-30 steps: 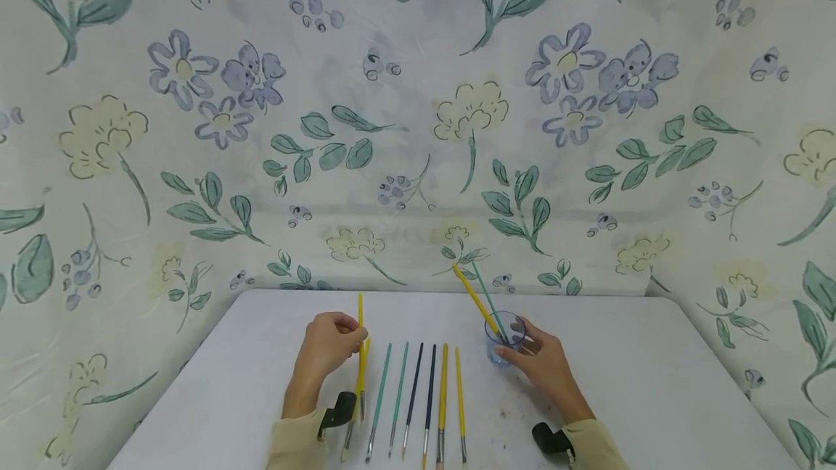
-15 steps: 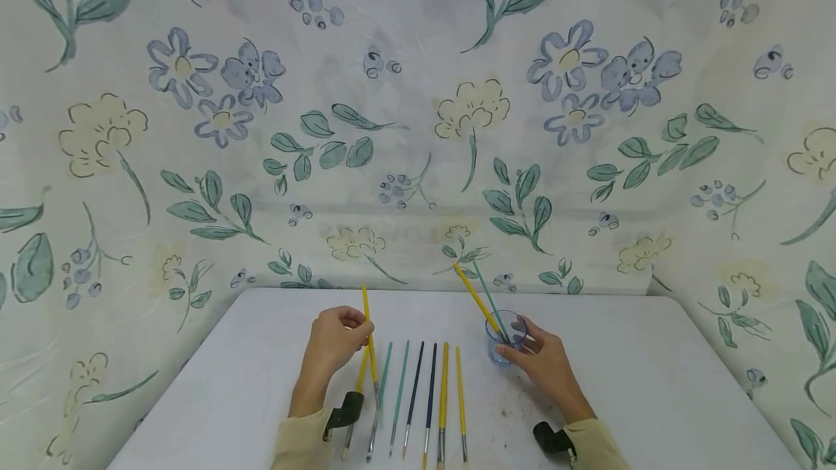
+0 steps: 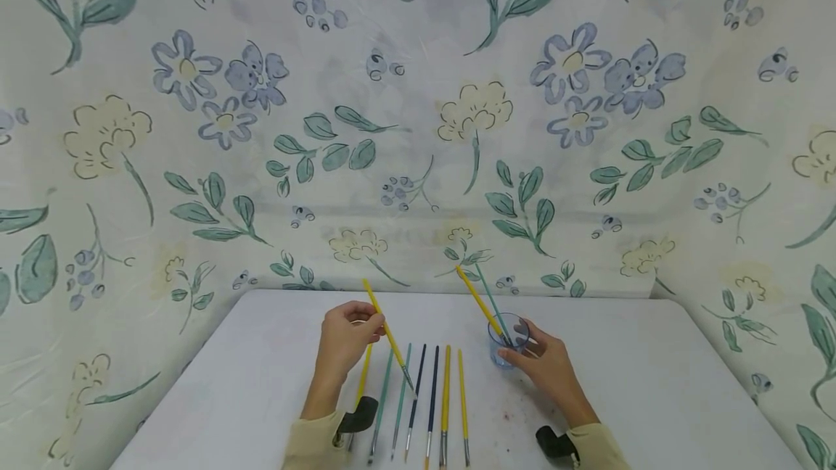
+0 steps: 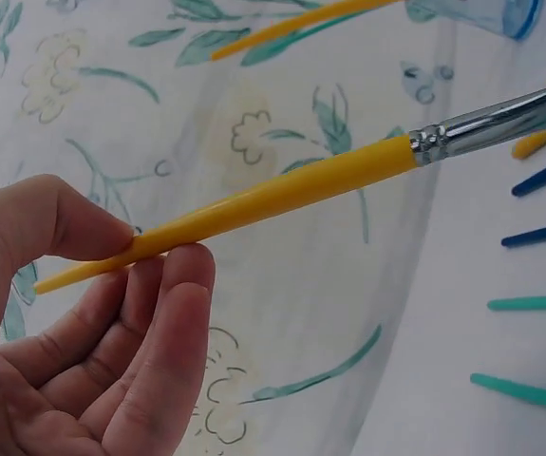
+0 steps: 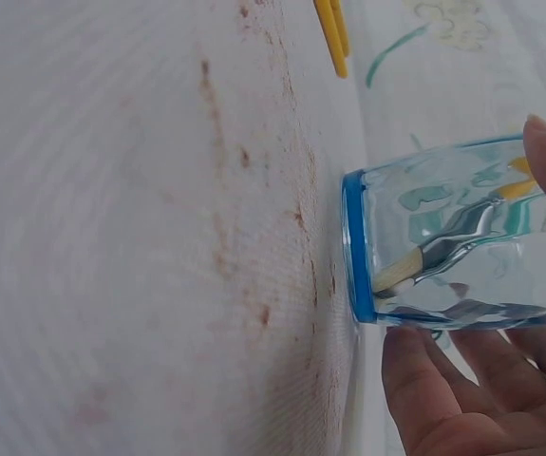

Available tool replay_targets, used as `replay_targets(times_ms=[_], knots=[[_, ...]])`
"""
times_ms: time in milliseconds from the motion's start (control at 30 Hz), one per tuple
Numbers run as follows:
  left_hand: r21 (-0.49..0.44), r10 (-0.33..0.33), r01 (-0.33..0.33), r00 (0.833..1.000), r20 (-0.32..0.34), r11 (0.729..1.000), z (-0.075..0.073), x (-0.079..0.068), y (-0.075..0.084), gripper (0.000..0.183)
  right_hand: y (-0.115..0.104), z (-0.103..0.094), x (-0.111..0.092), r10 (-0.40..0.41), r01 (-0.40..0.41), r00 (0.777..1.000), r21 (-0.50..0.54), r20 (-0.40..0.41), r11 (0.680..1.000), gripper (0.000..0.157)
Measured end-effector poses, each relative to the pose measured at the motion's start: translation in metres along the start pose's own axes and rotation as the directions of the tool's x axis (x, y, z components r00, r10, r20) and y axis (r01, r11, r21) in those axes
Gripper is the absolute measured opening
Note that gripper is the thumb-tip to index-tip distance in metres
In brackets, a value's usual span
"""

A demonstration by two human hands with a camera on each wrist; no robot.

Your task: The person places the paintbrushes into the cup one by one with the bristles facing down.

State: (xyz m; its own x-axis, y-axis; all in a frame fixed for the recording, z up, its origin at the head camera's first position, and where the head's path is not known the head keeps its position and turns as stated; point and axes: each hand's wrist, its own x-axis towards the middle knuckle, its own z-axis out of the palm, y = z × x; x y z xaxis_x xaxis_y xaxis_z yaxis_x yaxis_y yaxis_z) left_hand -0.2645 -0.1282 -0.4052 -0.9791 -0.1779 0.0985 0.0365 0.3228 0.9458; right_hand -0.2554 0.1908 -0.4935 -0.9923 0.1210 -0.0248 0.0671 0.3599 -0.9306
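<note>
My left hand (image 3: 349,336) pinches a yellow paintbrush (image 3: 392,339) near the thin end of its handle, between thumb and fingers. The brush slants, its metal ferrule (image 4: 491,123) and bristles pointing down and right, overlapping the row of brushes in the head view. My right hand (image 3: 547,365) grips a clear, blue-tinted glass (image 5: 443,285), thumb on one side and fingers on the other. In the glass lean a yellow paintbrush (image 3: 475,294) and a teal paintbrush (image 3: 488,289), bristles down at the glass bottom.
Between the hands, several paintbrushes lie side by side on the white table (image 3: 620,383): teal (image 3: 382,408), dark blue (image 3: 432,390) and yellow ones (image 3: 445,383). Another yellow brush (image 3: 364,376) is partly hidden by the left wrist. Brown specks (image 5: 206,76) mark the tabletop near the glass.
My left hand has moved right and slightly away with the yellow paintbrush, whose bristle end has swung right from the left end of the row. The right hand and glass have stayed put.
</note>
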Motion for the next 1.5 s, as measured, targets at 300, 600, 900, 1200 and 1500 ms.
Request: replay_targets(times_ms=[300, 600, 900, 1200, 1500], knots=[[-0.125, 0.030, -0.032, 0.999, -0.018, 0.992, 0.011, -0.005, 0.003, 0.017, -0.002, 0.001, -0.001, 0.000, 0.000, 1.000, -0.017, 0.005, 1.000, 0.086], [-0.252, 0.057, -0.062, 0.998, -0.026, 0.966, 0.029, -0.008, 0.012, 0.017, 0.001, -0.001, 0.001, -0.003, 0.003, 1.000, -0.030, 0.006, 1.000, 0.092], [-0.341, 0.092, -0.096, 0.995, -0.028, 0.935, 0.050, -0.005, 0.026, 0.020, -0.001, -0.002, -0.001, 0.013, -0.013, 1.000, -0.025, 0.011, 1.000, 0.090], [-0.372, 0.127, -0.132, 0.991, -0.037, 0.919, 0.069, 0.004, 0.042, 0.018, -0.001, -0.003, 0.000, -0.002, 0.002, 1.000, -0.017, 0.009, 1.000, 0.092], [-0.367, 0.145, -0.147, 0.989, -0.034, 0.919, 0.089, 0.009, 0.043, 0.016, 0.001, -0.002, 0.001, -0.025, 0.025, 1.000, -0.003, 0.017, 1.000, 0.092]])
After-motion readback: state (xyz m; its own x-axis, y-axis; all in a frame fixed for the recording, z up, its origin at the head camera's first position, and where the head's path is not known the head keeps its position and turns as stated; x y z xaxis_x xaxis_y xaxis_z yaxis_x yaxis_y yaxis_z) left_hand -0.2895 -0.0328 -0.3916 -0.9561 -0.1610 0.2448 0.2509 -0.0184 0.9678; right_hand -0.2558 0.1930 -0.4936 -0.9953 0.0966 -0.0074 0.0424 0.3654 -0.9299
